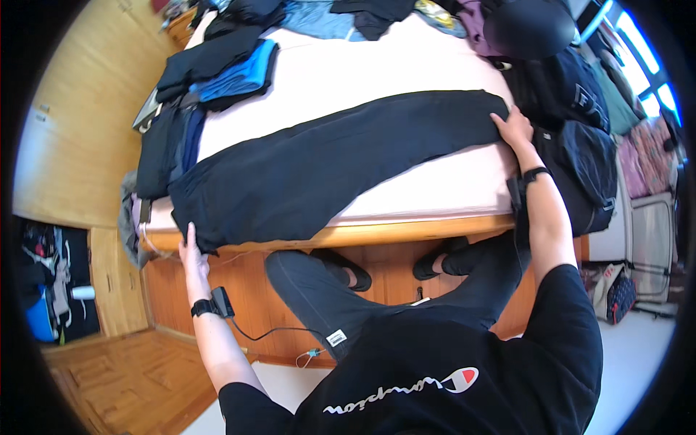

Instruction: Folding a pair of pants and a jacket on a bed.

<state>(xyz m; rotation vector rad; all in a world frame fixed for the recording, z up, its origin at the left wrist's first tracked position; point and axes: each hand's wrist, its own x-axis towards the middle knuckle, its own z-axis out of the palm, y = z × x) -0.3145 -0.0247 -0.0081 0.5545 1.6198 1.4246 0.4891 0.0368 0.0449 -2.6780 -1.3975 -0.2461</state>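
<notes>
A pair of dark trousers [312, 159], folded lengthwise, lies stretched across the pale mattress [348, 69]. Its wide end hangs slightly over the wooden bed edge at the near left. There my left hand [193, 257] is closed on the corner of the cloth, thumb up and the other fingers partly hidden. At the narrow end on the right, my right hand [515, 129] grips the leg end, its thumb lying on the fabric. Both wrists carry black straps with small devices.
Folded dark clothes [163, 152] and a stack with a blue garment [239, 72] lie on the bed's left. Loose clothes [319, 18] line the far side. Black bags [573, 170] stand at the right. A thin cable [268, 333] runs from my left wrist.
</notes>
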